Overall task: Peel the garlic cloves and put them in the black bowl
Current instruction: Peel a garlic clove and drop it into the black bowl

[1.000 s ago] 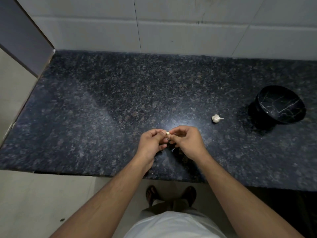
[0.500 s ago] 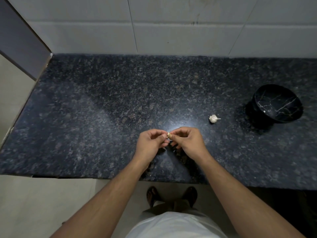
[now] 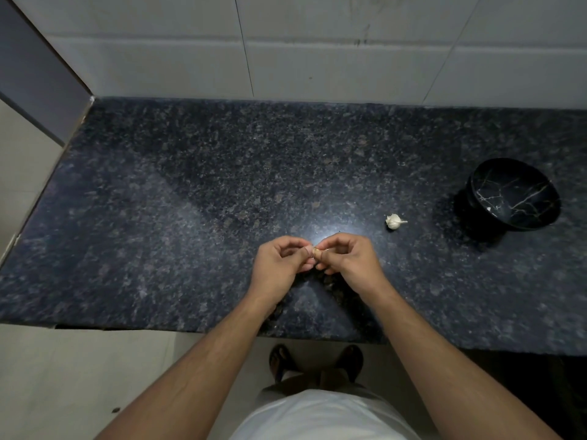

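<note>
A small garlic clove (image 3: 316, 252) is pinched between the fingertips of both hands, just above the dark granite counter (image 3: 190, 201) near its front edge. My left hand (image 3: 281, 262) holds it from the left with curled fingers, and my right hand (image 3: 346, 257) pinches it from the right. Most of the clove is hidden by my fingers. A white piece of garlic bulb (image 3: 394, 221) lies on the counter to the right. Further right stands the black marbled bowl (image 3: 514, 195); nothing shows inside it.
A white tiled wall (image 3: 317, 58) runs along the back of the counter. The counter's left end meets a grey panel (image 3: 38, 74). Below the front edge I see pale floor and my sandalled feet (image 3: 314, 360).
Both hands stay together on the clove, their fingers working slightly. The view has shifted a little, so bowl and garlic piece appear slightly further left.
</note>
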